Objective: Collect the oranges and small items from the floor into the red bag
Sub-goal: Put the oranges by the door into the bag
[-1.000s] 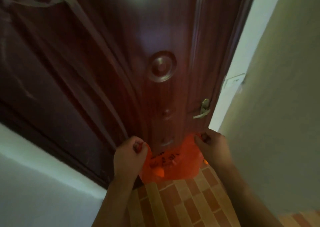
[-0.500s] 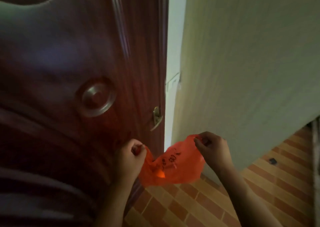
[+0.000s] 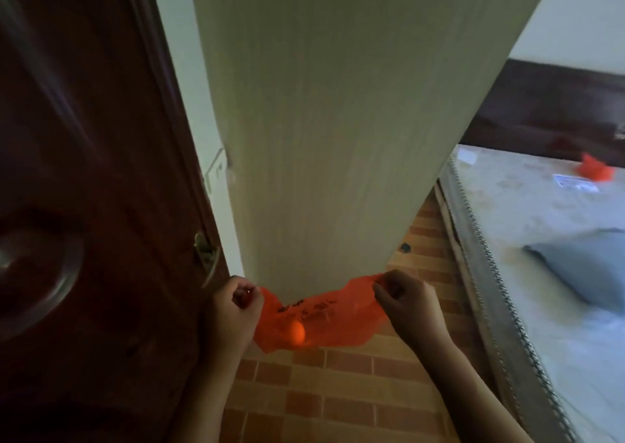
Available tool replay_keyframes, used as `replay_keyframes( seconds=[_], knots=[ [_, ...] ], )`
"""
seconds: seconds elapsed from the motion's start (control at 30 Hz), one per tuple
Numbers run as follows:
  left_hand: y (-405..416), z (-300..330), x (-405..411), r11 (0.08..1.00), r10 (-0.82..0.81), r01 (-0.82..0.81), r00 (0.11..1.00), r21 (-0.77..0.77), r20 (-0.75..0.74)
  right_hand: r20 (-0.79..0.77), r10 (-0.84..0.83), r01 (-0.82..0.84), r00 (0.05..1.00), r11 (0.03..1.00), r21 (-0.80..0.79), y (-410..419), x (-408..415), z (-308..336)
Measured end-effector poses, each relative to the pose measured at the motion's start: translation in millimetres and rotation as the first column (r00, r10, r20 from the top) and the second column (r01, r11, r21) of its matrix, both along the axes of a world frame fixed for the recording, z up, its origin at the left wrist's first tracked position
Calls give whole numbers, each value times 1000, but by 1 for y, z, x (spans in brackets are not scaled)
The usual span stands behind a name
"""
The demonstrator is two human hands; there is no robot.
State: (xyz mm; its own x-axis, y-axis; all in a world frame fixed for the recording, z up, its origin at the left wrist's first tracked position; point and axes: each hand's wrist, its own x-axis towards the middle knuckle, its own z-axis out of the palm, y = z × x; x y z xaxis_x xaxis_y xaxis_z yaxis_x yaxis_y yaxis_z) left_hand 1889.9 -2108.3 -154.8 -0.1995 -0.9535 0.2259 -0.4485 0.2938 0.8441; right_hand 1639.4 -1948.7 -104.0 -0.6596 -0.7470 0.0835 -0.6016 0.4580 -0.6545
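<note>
Both hands, left hand (image 3: 236,302) and right hand (image 3: 404,298), pinched the red bag (image 3: 324,320) stretched out; one orange (image 3: 295,332) inside it, probably.

The red bag (image 3: 318,317) has some black writing printed on its side, but it is too blurry to read. A small white label (image 3: 575,182) on the bed (image 3: 541,212) is too small to read.

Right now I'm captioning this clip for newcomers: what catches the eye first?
The red bag stretched between the left hand and right hand, low in the middle, with one orange glowing through it. Behind stands a pale wall, a dark door to the left and a mattress to the right.
</note>
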Motion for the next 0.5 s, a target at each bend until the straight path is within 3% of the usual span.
replay_keyframes(
  seconds=[0.23,0.5],
  knots=[
    [2,-1,-38,994,-106,106,994,11,26,10,-101,100,995,995,12,35,-20,-4],
    [11,-9,-68,993,-118,115,986,39,119,70,-85,83,994,996,37,43,-53,-21]
  ],
)
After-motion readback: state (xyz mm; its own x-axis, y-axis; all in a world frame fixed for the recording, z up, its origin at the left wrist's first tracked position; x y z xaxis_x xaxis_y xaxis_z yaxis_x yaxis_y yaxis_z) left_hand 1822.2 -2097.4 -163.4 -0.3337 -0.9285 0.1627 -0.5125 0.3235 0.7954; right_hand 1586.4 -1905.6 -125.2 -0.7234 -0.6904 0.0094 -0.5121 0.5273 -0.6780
